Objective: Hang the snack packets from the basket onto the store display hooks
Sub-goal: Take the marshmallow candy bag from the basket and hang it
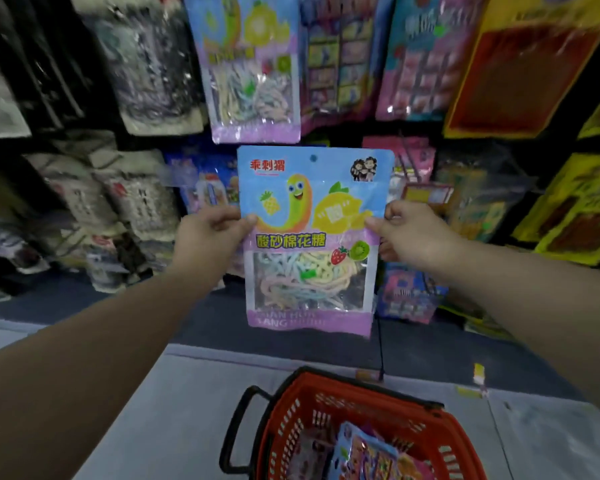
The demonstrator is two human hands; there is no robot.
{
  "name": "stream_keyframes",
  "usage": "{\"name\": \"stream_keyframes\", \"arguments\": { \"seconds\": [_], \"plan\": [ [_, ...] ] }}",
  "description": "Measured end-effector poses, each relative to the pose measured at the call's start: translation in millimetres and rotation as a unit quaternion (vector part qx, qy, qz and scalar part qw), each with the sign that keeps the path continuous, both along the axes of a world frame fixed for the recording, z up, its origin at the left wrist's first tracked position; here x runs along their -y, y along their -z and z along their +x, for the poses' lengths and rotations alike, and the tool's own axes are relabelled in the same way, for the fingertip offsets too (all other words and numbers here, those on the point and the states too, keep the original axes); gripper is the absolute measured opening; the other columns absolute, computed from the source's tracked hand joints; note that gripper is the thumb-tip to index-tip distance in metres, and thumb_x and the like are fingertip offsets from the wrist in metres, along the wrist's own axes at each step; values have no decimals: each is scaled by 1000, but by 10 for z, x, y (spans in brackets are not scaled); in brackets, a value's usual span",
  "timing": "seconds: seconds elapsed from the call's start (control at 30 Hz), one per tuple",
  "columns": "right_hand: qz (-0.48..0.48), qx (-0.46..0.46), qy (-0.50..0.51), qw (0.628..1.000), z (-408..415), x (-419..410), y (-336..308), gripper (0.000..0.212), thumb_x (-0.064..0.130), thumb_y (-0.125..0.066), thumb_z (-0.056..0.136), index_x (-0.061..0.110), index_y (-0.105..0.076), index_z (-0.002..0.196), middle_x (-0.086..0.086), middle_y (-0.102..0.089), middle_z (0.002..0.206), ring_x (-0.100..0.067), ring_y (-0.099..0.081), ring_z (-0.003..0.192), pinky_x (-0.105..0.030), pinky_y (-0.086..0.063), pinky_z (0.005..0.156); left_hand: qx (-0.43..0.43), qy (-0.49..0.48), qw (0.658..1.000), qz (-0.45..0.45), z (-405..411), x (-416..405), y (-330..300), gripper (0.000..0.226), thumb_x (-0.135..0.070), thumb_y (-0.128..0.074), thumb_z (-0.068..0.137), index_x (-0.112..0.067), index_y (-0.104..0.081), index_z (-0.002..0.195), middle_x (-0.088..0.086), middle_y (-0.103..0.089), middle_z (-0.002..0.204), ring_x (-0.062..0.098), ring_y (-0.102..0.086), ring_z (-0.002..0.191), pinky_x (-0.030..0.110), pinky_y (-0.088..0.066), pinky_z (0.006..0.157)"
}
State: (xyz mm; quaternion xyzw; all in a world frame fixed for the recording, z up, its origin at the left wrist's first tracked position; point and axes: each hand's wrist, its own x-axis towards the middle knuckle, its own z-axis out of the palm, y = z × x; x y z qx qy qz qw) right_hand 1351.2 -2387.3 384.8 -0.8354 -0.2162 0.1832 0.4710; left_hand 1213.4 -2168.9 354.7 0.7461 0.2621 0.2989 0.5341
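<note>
A blue and purple snack packet (310, 237) with a cartoon worm and a lemon is held upright in front of the display. My left hand (210, 237) pinches its left edge and my right hand (407, 235) pinches its right edge, thumbs on the front. Its small hang hole sits near the top middle. A matching packet (253, 67) hangs right above it on the display. Below, the red basket (281, 431) stands on the floor with more packets (368, 455) inside.
Grey and white packets (129, 199) hang on the left, pink and blue ones (416, 57) at upper right, yellow and red packets (523, 67) at far right. The basket's black handle (236, 434) lies to its left. Pale floor runs beneath the shelf base.
</note>
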Motion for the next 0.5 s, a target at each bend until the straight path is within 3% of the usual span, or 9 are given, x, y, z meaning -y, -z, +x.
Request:
{"name": "stream_keyframes", "arguments": {
  "seconds": [0.1, 0.17, 0.23, 0.3, 0.37, 0.43, 0.5],
  "plan": [
    [32, 33, -1, 999, 28, -219, -414, 26, 24, -56, 95, 2, -47, 85, -29, -56, 82, -26, -53, 71, -39, -49, 64, 23, -3, 1000, 9, 40, -157, -398, 5, -18, -68, 87, -14, -69, 85, -3, -72, 74, 10, -66, 68, 26, -55, 65],
    [32, 63, 0, 997, 66, -355, -592, 31, 26, -57, 94, -5, -51, 89, -28, -60, 81, -26, -51, 69, -43, -47, 64, 48, -7, 999, 13, 70, -275, -601, 9, -18, -69, 86, -20, -68, 78, -8, -72, 66, 8, -66, 64, 20, -54, 60],
    [37, 80, 1, 996, 97, -481, -736, 37, 27, -58, 93, -9, -52, 98, -37, -62, 95, -25, -52, 69, -44, -46, 66, 61, -3, 998, 18, 75, -392, -745, 3, -20, -69, 86, -18, -71, 85, -8, -74, 71, 7, -69, 69, 21, -55, 61],
    [45, 93, -6, 995, 128, -584, -881, 37, 28, -58, 93, -9, -50, 94, -37, -61, 92, -24, -50, 67, -38, -42, 64, 64, -5, 998, 26, 76, -486, -869, 14, -23, -68, 87, -13, -72, 96, 0, -75, 83, 15, -71, 79, 30, -58, 70],
    [56, 105, -9, 993, 168, -688, -1018, 33, 28, -57, 93, 0, -47, 79, -24, -54, 69, -20, -46, 60, -32, -38, 59, 79, -4, 997, 23, 94, -580, -978, 7, -21, -67, 88, -17, -71, 92, -4, -75, 77, 9, -70, 75, 25, -58, 72],
    [61, 125, -9, 990, 184, -805, -1135, 34, 29, -58, 93, 11, -42, 69, -6, -41, 56, -17, -40, 54, -29, -36, 55, 97, -9, 995, 14, 138, -653, -1076, 10, -15, -67, 88, -22, -68, 81, -13, -73, 65, 0, -67, 62, 20, -57, 62],
    [66, 152, -5, 986, 219, -949, -1212, 35, 29, -60, 92, 15, -41, 65, -2, -39, 57, -18, -41, 59, -39, -43, 60, 103, -21, 994, 16, 187, -745, -1166, 13, -13, -66, 88, -21, -66, 78, -13, -71, 60, -4, -64, 54, 17, -54, 55]
  ]
}}
